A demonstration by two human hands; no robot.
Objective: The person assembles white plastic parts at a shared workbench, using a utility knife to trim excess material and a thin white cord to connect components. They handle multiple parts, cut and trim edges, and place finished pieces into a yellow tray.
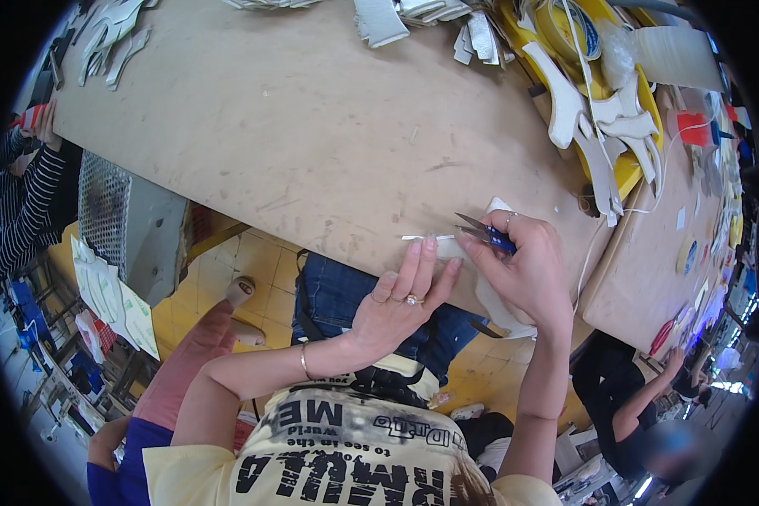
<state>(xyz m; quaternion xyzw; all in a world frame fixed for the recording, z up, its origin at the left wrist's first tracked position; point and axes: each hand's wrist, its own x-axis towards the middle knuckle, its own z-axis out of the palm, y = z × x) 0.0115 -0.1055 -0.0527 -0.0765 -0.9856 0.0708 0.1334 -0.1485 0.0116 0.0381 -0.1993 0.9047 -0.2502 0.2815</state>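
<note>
My right hand grips a pair of blue-handled snips near the table's front edge, their dark pointed blades directed left and slightly apart. Under and behind that hand a curved white foam-like piece shows at the table edge, partly hidden. My left hand lies close by with its fingers stretched out. Its fingertips rest on the table at a thin white strip; whether they pinch it is hidden. Below the hands, a dark blade-like tip sticks out at the edge of the white piece.
A yellow bin with tape rolls and white cut pieces stands at the right of the brown table. Stacks of white pieces lie along the far side. Other people sit left and right; a white cable hangs nearby.
</note>
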